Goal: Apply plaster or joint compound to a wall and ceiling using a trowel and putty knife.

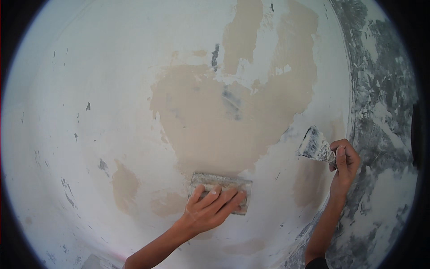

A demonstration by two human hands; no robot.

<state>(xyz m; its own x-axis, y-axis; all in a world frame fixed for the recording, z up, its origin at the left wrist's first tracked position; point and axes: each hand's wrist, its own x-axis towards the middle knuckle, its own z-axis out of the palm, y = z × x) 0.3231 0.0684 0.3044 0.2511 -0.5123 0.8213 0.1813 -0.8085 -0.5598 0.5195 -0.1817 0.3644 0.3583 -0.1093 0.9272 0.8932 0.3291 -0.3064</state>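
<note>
My left hand (208, 208) grips a rectangular plastering trowel (244, 184), its fingers spread over the back. The trowel lies against the white wall at the lower edge of a large beige patch of filler (215, 139). Its handle is mostly hidden under the fingers. To the right, my right hand (345, 159) is closed round the handle of a putty knife (316, 145). The blade of the knife points up and left and is smeared with white and dark filler. Whether the blade touches the wall I cannot tell.
The white wall (112, 76) carries smaller beige patches (124, 186) and several dark chips. Along the right runs a grey, paint-splattered surface (376, 201) with white smears. A dark object (416, 134), too cut off to name, shows at the right rim.
</note>
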